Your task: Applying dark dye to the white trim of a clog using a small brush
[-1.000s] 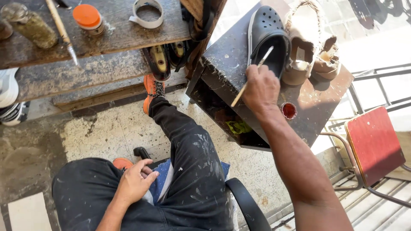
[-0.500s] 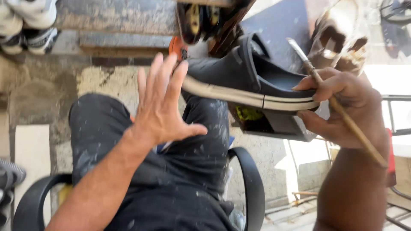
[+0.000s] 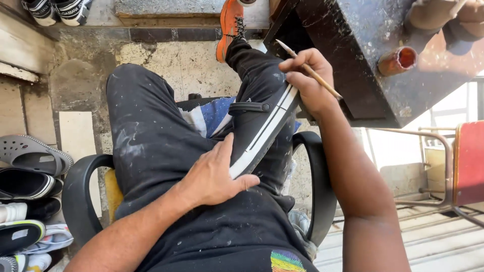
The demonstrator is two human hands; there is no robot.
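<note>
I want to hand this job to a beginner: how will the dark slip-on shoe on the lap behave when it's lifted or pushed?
The dark shoe probably feels light: it lies along the thigh, with the left hand at its toe end and the right hand at its heel end. Its white-striped sole looks fairly stiff, the upper likely softer. Lying tilted on the leg, it may slide if released.
</note>
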